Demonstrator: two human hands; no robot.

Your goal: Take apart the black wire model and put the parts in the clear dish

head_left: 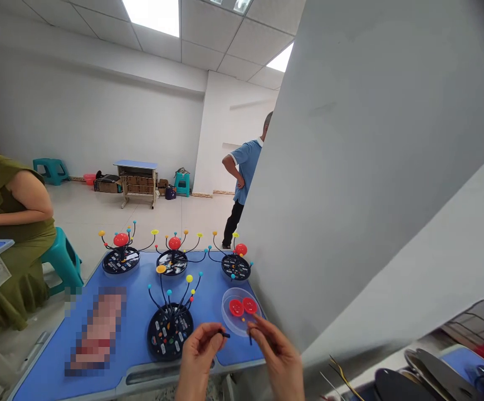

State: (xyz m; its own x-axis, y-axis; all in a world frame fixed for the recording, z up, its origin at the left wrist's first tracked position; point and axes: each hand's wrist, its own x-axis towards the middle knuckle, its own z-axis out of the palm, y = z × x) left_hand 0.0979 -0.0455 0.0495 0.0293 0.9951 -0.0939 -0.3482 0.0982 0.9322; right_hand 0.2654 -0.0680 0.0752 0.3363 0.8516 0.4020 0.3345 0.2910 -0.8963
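Observation:
My left hand [202, 353] pinches a small black stick-like piece [224, 335] above the blue table. In my right hand [277, 351] is another thin black piece [250, 337], pointing down between thumb and fingers. Just beyond my right hand, a clear round dish [227, 312] holds two red half-shells [236, 308] and a small orange bead. Left of my hands stands a solar system model [170, 331] with a black round base and curved black arms tipped with coloured balls; it has no red ball at its centre.
Three more models with red centre balls [121, 240] line the table's far edge. A blurred flat item [99, 331] lies on the blue table [128, 356] at left. A grey wall [329, 223] rises close on the right. One person [11, 206] sits at left; another [245, 172] stands behind the wall.

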